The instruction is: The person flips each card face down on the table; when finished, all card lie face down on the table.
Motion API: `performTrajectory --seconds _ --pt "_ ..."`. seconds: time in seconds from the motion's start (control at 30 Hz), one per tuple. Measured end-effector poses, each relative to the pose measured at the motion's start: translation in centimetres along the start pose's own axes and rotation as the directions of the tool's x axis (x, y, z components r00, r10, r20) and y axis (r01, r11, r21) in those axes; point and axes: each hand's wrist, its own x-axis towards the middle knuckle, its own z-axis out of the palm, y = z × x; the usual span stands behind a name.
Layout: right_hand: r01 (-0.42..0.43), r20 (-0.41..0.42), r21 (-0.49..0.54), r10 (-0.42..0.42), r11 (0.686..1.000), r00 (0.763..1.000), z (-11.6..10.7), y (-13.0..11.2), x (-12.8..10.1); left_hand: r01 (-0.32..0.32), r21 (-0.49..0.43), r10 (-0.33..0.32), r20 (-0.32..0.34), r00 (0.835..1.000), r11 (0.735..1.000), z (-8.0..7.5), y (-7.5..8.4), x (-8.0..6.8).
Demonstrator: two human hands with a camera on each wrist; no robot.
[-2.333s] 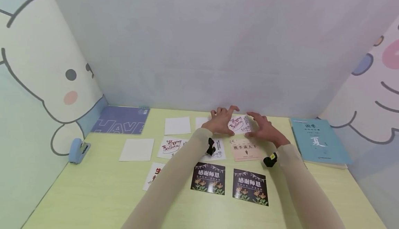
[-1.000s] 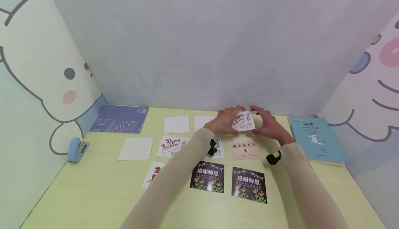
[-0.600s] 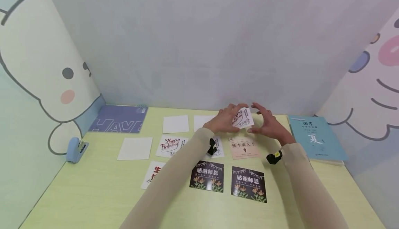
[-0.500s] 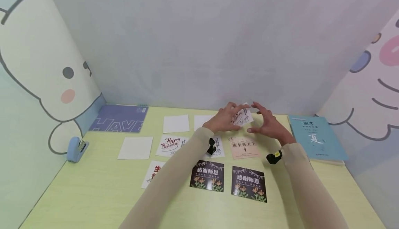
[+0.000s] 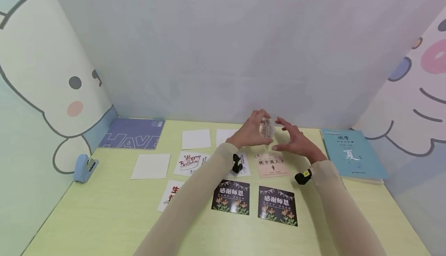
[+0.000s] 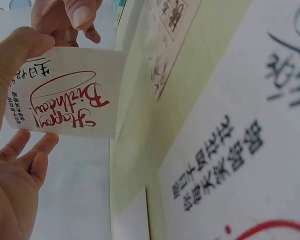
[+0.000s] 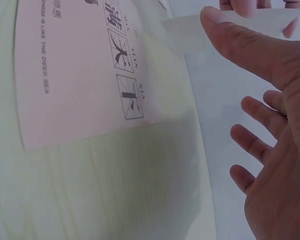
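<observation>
A white card with red "Happy Birthday" lettering (image 5: 266, 129) is raised off the table at the back, turned steeply on edge. My left hand (image 5: 250, 130) holds it by opposite edges, thumb on one and fingertips on the other, as the left wrist view shows on the card (image 6: 72, 97). Close on its right is my right hand (image 5: 295, 140), fingers spread and bent a little. In the right wrist view the right thumb (image 7: 240, 37) overlaps the card (image 7: 185, 31); whether it touches, I cannot tell. A pink card (image 5: 273, 165) lies in front of both hands.
Two dark flower cards (image 5: 231, 197) lie nearer me. Left are another birthday card (image 5: 189, 163), a red-lettered card (image 5: 170, 195) and blank white cards (image 5: 151, 166). A purple notebook (image 5: 132, 133) and blue stapler (image 5: 84, 168) sit far left, a blue book (image 5: 353, 155) right.
The birthday card has come up off the table and turned from lying flat to nearly edge-on. The right fingers, beside its right edge a second ago, now stand a little apart in the head view.
</observation>
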Motion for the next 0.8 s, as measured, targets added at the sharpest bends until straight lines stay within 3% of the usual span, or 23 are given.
performTrajectory --seconds 0.17,0.43,0.63,0.8 --pt "-0.012 0.038 -0.025 0.013 1.000 0.999 0.52 -0.32 0.18 -0.014 -0.066 0.012 -0.025 1.000 0.998 0.10 -0.08 0.08" --pt "0.013 0.074 -0.048 -0.010 0.999 0.997 0.51 -0.89 0.36 -0.029 -0.068 0.028 -0.026 0.999 0.997 -0.12 -0.25 0.01" --pt "0.013 0.077 -0.039 -0.010 0.999 0.997 0.15 -0.80 0.75 -0.009 -0.004 0.009 0.015 1.000 1.000 -0.61 -0.31 -0.12" --pt "-0.003 0.068 -0.106 0.011 0.994 0.998 0.15 -0.81 0.91 0.014 0.109 -0.019 0.047 0.999 0.994 -0.61 -0.94 -0.32"
